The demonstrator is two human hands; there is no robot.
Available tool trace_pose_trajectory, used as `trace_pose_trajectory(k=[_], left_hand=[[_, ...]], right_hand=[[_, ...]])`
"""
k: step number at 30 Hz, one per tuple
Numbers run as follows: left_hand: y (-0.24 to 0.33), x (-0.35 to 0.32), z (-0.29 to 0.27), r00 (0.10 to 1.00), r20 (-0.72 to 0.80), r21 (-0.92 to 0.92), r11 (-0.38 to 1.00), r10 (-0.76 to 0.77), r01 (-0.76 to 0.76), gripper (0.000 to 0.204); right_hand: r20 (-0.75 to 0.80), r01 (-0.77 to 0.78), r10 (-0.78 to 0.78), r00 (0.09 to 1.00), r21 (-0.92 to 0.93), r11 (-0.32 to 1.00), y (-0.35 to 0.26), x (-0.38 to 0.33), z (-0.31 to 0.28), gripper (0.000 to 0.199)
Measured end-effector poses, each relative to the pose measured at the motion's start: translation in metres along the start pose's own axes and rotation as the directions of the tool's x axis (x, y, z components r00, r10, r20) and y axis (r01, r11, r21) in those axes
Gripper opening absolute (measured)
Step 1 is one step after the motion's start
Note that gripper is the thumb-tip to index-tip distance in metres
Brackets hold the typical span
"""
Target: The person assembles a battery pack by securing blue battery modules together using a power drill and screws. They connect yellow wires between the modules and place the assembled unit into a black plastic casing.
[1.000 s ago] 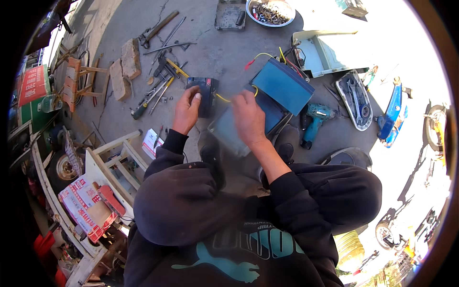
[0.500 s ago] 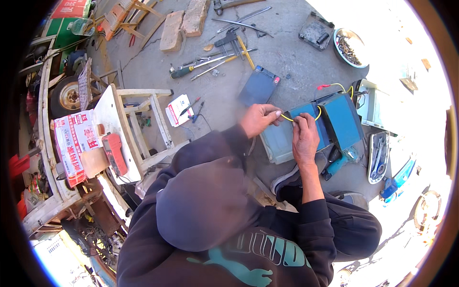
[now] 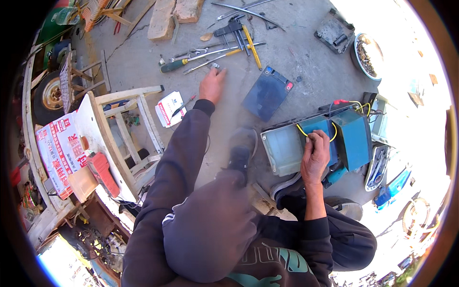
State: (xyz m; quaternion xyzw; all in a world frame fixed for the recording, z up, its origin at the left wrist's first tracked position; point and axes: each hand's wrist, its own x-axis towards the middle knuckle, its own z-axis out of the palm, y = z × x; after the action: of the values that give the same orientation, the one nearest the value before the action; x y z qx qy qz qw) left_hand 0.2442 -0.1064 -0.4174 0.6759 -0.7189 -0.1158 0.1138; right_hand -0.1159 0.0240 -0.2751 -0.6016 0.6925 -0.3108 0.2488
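1. Left arm (image 3: 179, 148) now stretches out over the concrete toward the tools; half a second ago its left hand (image 3: 212, 87) was at the yellow wire (image 3: 334, 131) beside the right hand (image 3: 316, 155). The right hand stays at the wire.

2. Largest of the things at work, the pale blue-grey casing (image 3: 283, 149) lies on the ground near the person's feet, its translucent-looking surface dulled.

3. Teal-blue block (image 3: 354, 138) sits at the casing's right end, slightly tilted, smooth and flat-topped.

4. Dark blue battery (image 3: 268, 93) lies flat on the concrete between the left hand and the casing, with a red-marked terminal at its upper right corner.

5. Left hand reaches forward just beside a small metal piece (image 3: 215, 65), near a green-handled screwdriver (image 3: 173, 65). Its thumb side shows apart, but I cannot tell whether the fingers close on anything.

6. Right hand is bent over the casing, forearm rising from below, thumb and fingers pinching the wire.

7. Thin and bright, the wire arches above the casing, one end poking out left of the fingers, the other side curving beside the block.
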Motion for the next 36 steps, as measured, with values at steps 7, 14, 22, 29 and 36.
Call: trace_pose_trajectory(k=[7,14,22,29,36], left_hand=[[-0.015,-0.005,0.0,0.997,-0.035,0.064,0.996,0.071,-0.069,0.026],[0.002,0.024,-0.005,0.997,0.08,0.09,0.996,0.02,-0.027,0.018],[-0.024,0.001,0.025,0.976,-0.046,0.088,0.974,0.213,-0.208,0.03],[-0.068,0.017,0.033,0.964,0.197,0.107,0.973,0.179,-0.203,0.03],[-0.136,0.044,0.088,0.903,0.152,0.081,0.906,0.401,-0.416,0.025]], right_hand=[[0.005,0.025,-0.025,1.0,-0.017,1.0,0.0,0.002,0.003,0.016],[0.02,-0.049,0.05,0.999,-0.032,0.998,-0.004,0.003,-0.001,0.017],[-0.005,0.032,-0.032,0.999,0.013,0.999,-0.002,0.005,-0.016,0.018],[0.005,0.008,-0.008,1.0,0.004,1.0,0.01,-0.003,-0.003,0.022],[0.013,-0.039,0.04,0.999,-0.009,0.999,0.011,-0.006,0.001,0.024]])
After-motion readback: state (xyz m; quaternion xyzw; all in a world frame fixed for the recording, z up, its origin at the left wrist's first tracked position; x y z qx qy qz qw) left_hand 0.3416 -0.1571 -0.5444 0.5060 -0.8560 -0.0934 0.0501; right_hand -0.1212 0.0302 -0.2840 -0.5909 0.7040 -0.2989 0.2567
